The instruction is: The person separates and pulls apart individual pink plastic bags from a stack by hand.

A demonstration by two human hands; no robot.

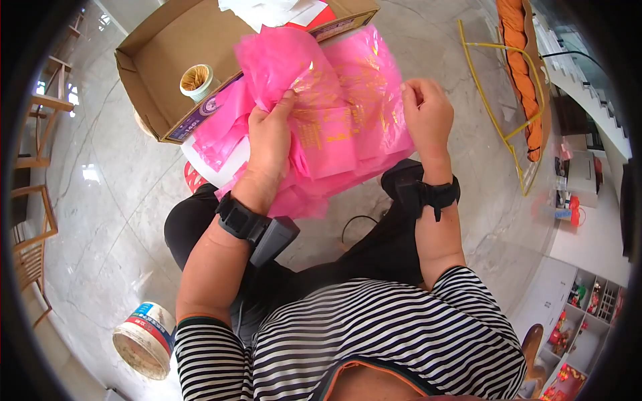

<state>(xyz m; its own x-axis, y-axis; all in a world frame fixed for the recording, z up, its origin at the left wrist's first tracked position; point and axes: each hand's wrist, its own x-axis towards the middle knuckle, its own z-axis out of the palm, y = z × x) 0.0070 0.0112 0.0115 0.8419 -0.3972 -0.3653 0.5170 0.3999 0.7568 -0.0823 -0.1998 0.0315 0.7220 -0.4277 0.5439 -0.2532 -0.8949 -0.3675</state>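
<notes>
My left hand [271, 133] grips a bunch of thin pink plastic bags [321, 125] printed with yellow patterns, its thumb on top. Part of the bunch folds up and over beyond the thumb. At the right edge of the pink film, my right hand [430, 115] has its fingers curled together, with the fingertips against that edge. Whether film is pinched between them cannot be made out. More pink bags are layered underneath and hang toward my knees. They cover most of a white surface [213, 170]. A black device is strapped to each wrist.
An open cardboard box [150, 65] stands beyond the bags, with a tub of thin wooden sticks [196, 82] inside. White and red sheets [296, 12] lie at its far end. A yellow metal frame [481, 90] is at right, and a stained bucket [143, 341] is at lower left.
</notes>
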